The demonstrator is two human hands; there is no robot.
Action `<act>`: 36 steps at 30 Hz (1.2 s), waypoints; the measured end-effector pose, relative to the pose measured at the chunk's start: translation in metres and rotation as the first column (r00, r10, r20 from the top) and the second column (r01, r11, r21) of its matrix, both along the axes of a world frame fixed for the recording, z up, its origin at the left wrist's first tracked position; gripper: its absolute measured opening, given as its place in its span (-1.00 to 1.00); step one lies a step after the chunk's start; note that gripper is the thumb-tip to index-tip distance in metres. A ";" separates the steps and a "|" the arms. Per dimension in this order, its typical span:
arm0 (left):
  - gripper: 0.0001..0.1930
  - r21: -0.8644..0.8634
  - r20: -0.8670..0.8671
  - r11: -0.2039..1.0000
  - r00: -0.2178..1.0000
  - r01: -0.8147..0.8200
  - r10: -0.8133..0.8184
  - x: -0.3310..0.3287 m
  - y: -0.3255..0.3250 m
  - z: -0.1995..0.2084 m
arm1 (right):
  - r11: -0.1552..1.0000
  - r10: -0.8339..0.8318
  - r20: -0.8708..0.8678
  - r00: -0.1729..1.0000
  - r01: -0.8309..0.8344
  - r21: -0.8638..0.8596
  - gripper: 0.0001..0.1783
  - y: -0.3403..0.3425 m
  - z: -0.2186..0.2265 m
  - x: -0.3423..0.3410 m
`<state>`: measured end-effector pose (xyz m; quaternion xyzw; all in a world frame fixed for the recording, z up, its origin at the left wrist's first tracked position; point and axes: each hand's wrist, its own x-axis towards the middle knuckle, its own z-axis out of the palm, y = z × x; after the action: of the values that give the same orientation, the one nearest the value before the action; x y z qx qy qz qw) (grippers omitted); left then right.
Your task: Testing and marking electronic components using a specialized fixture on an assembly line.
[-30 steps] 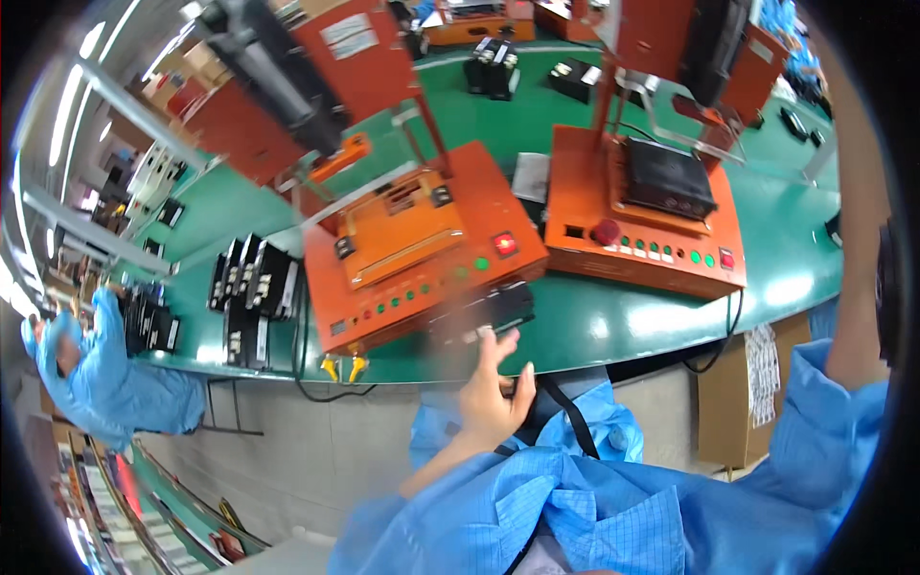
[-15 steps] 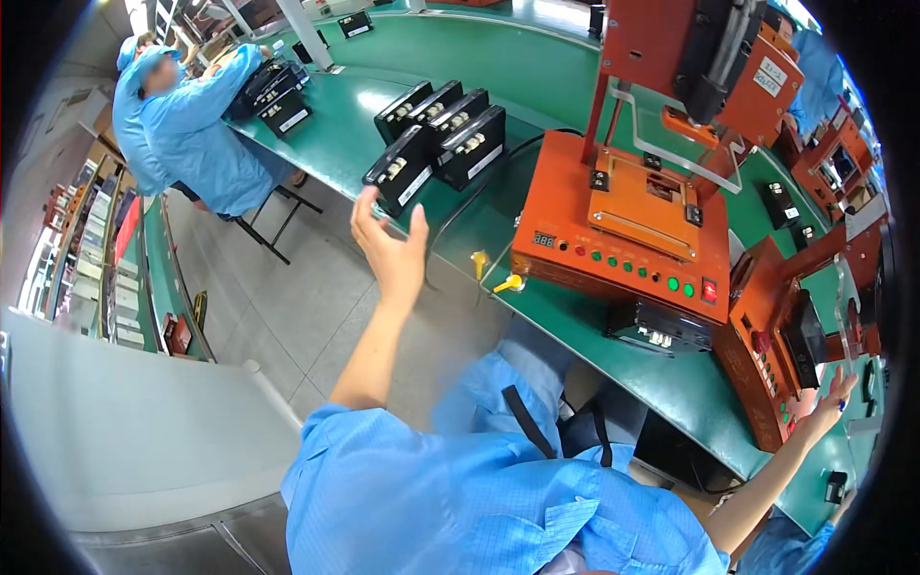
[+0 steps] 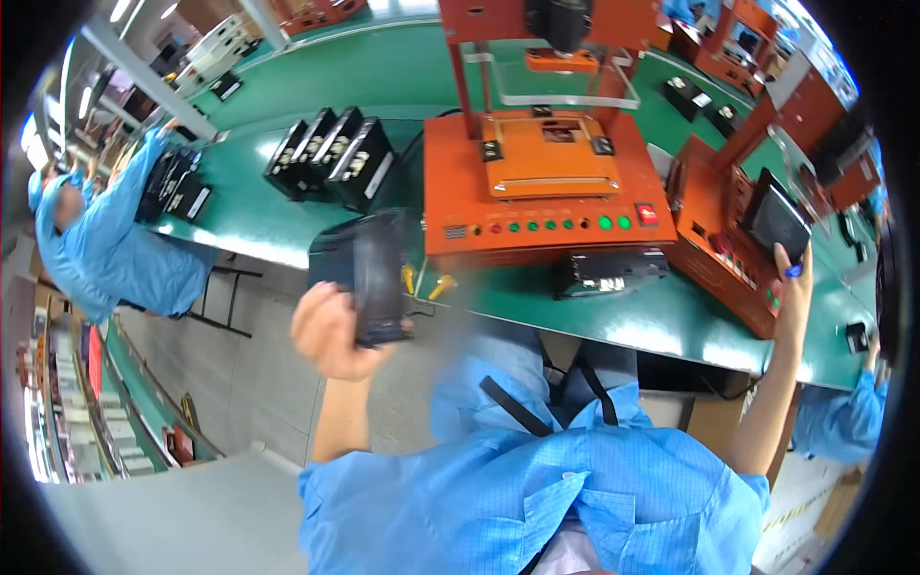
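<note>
Nothing legible to us. We make out white label (image 3: 380, 178) on black box (image 3: 377, 151) beside left edge of orange machine (image 3: 551, 211), second label (image 3: 198, 203) on farther box (image 3: 179, 200) near front edge of tabletop (image 3: 273, 235), small display (image 3: 454, 231) at machine's left front corner: all too blurred.

Plastic-looking box (image 3: 380, 278), glossy smooth tabletop (image 3: 240, 213), painted metal-looking machine (image 3: 455, 192), matt cloth smock (image 3: 460, 489)
</note>
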<state>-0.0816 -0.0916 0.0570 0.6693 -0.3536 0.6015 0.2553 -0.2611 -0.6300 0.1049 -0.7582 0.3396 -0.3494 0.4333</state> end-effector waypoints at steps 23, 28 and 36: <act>-0.45 0.622 -0.380 0.770 0.915 0.144 0.136 0.079 -0.201 0.042 | 0.803 0.214 -0.166 0.963 -0.270 -0.531 -0.19 0.207 -0.115 -0.033; -0.38 0.596 -0.459 0.780 0.878 0.190 0.136 0.068 -0.191 0.053 | 0.878 0.303 0.108 0.947 -0.233 -0.419 -0.45 0.185 -0.119 -0.050; -0.67 0.734 -0.006 0.649 0.959 0.197 -0.284 0.040 -0.168 0.174 | 0.888 0.194 0.266 0.944 -0.054 -0.456 -0.65 0.148 -0.110 -0.070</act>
<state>-0.0418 -0.2596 0.2308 0.6282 -0.6622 0.4076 0.0262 -0.3308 -0.4825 -0.0054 -0.7939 0.1308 -0.5013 0.3182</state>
